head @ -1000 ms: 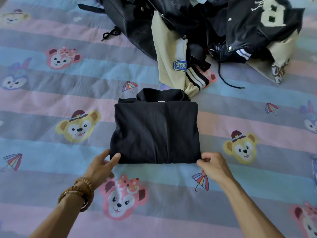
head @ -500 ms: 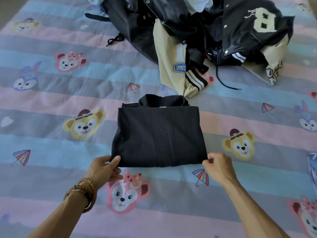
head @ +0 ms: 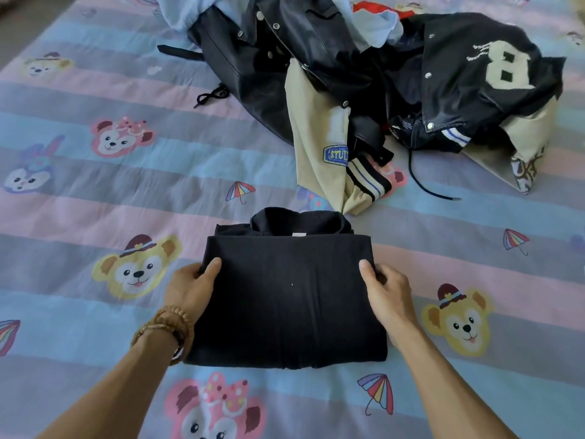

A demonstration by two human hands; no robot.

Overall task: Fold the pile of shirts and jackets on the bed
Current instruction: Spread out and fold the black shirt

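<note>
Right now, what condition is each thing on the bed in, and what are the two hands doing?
Black garment: folded into a neat rectangle, flat on the bed.
Left hand: grips the garment's left edge, thumb on top.
Right hand: grips the right edge, thumb on top.
Pile of jackets: unfolded, heaped behind.
Bedsheet: spread, slightly wrinkled.

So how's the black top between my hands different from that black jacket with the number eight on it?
The black top is folded into a neat flat rectangle; the number-eight jacket lies crumpled in the unfolded pile. The top is plain, while the jacket shows a cream 8, snap buttons and striped trim. The left hand and right hand grip the top's sides; nothing holds the jacket. Both are dark garments on the bed.
</note>
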